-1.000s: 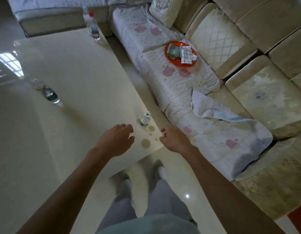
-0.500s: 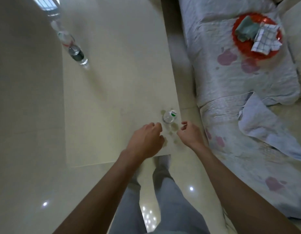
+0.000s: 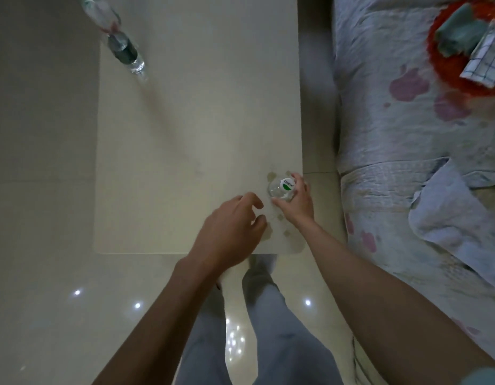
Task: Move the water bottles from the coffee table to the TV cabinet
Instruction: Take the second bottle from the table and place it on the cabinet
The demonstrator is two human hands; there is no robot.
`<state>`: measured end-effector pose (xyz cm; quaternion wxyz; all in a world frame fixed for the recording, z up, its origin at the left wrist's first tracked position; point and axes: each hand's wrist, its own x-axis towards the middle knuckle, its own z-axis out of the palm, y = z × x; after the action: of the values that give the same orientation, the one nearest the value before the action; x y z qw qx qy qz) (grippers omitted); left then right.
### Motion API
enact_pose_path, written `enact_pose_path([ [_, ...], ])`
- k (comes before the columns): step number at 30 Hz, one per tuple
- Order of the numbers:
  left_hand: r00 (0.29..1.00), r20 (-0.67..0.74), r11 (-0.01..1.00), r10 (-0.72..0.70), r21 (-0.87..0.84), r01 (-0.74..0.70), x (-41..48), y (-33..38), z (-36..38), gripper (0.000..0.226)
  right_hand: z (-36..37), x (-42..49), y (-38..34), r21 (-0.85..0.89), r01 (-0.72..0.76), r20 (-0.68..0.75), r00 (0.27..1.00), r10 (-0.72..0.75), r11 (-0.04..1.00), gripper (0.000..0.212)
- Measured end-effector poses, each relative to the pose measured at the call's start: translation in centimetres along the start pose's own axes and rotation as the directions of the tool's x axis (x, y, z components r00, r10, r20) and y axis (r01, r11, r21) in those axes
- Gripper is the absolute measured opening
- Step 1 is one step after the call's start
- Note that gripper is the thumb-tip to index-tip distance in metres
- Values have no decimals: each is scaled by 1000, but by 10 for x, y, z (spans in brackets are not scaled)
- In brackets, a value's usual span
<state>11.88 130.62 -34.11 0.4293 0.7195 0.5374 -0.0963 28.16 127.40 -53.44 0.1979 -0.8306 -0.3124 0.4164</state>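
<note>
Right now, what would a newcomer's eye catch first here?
The right hand grips a small water bottle near the right edge of the coffee table; the left hand hovers empty beside it. A second water bottle stands at the table's far left edge, a red plate of cloths on the sofa.

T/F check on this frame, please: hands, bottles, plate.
1. The right hand grips the small bottle. True.
2. The left hand holds a bottle. False: it holds nothing, fingers loosely curled over the table.
3. A second bottle is on the table near its far left edge. True.
4. The red plate sits on the table. False: it lies on the sofa cover.
</note>
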Motion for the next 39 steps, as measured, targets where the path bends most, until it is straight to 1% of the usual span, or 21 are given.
enact_pose_path([
  [4, 998, -48, 997, -37, -66, 34, -12, -4, -10, 29, 8, 10, 6, 3, 18, 7, 1000, -18, 1000, 82],
  [7, 994, -73, 989, -83, -126, 74, -25, -15, -17, 28, 12, 17, 6, -8, 53, -19, 998, -53, 999, 74],
  [11, 986, -74, 976, -150, -173, 136, -42, -33, -19, 25, 4, 11, 2, -14, 61, -39, 997, -62, 998, 74],
  [14, 973, -80, 946, -217, -262, 189, -55, -42, -18, 25, -10, -10, -17, -17, 128, -17, 992, -128, 992, 68],
  [16, 967, -82, 920, -242, -336, 202, -63, -44, -16, 23, -25, -30, -37, -20, 197, 3, 980, -197, 980, 68],
  [19, 960, -73, 861, -271, -464, 208, -78, -40, -17, 19, -48, -69, -69, -15, 310, 43, 950, -309, 950, 64],
  [21, 957, -63, 815, -284, -542, 206, -90, -35, -19, 19, -60, -95, -91, 4, 354, 67, 933, -354, 935, 61],
  [26, 957, -89, 752, -276, -640, 158, -121, -29, -28, 20, -65, -158, -144, -1, 508, 143, 852, -503, 861, 76],
  [28, 957, -110, 743, -268, -656, 133, -135, -31, -35, 22, -63, -180, -161, -8, 548, 158, 827, -540, 836, 78],
  [31, 942, -181, 718, -281, -691, 81, -163, -42, -49, 22, -54, -216, -188, -32, 609, 193, 782, -592, 793, 78],
  [35, 891, -285, 645, -354, -764, 12, -208, -74, -62, 20, -34, -266, -219, -75, 699, 232, 706, -670, 711, 79],
  [39, 800, -377, 551, -466, -832, -71, -262, -116, -64, 21, -7, -327, -247, -85, 772, 284, 625, -727, 630, 79],
])
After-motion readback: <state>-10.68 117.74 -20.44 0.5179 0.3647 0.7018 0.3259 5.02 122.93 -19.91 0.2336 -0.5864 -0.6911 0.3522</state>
